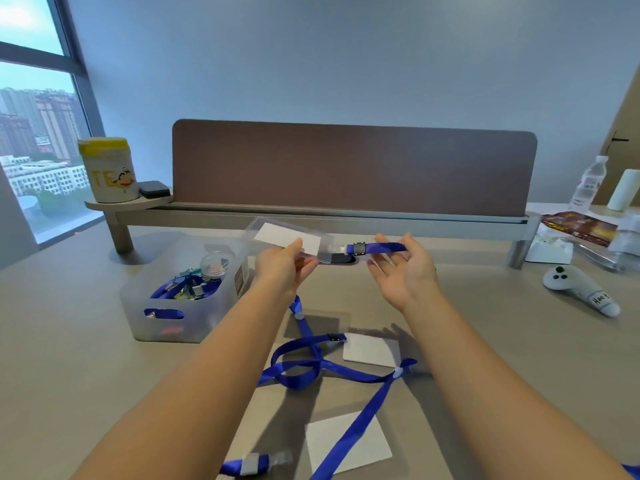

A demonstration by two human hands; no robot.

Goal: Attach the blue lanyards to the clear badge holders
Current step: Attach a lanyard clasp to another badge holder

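My left hand [282, 268] holds up a clear badge holder [287, 237] with a white card inside, above the table. A blue lanyard [377, 248] meets the holder's right end through its grey clasp, and my right hand [405, 271] grips the strap between thumb and fingers. On the table below lie more blue lanyards [332, 368] in loops, across two further badge holders [372, 349] [346, 441] with white cards. Another lanyard clasp [252, 464] lies at the bottom edge.
A translucent bin [180, 299] with lanyards and clips stands left of my arms. A brown desk divider [353, 168] runs along the back, with a yellow-lidded canister [109, 169] on its shelf. A white controller [578, 285], a water bottle [588, 183] and packets sit at right.
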